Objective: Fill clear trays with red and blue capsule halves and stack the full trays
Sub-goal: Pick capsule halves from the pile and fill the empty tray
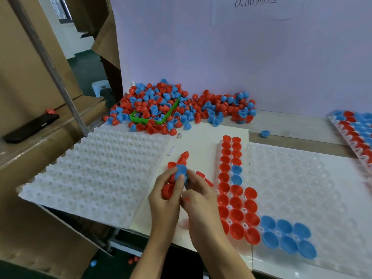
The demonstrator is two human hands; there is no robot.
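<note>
Two hands were at work over the white board near the front edge of the tabletop [298, 125], both gripping capsule halves. The left hand [164, 200] held a red capsule half [168, 191] curled in its fingers and, with its thumb, shared a pinch on a blue capsule half [181, 173] raised between both hands. The right hand [198, 195] had its fingers closed around the same blue half from the other side; whether it held further pieces underneath could not be told. A few loose red halves [184, 157] lay on the board just beyond the hands. The clear tray being filled [302, 188] lay directly to the right of the hands, its long rows running away from the person. Its leftmost rows [230, 178] were largely occupied by red halves with two blue ones among them, and a cluster of six blue halves [287, 236] sat near the front edge; the greater part of the tray was unfilled. The right hand was the nearer to the tray, almost touching its left edge, so placement would in my judgement fall to that hand with a short move rightward. A stack of empty trays [96, 174] lay to the left, the supply heap of capsule halves [171, 107] against the back wall, and a filled tray [354, 133] at far right.
</note>
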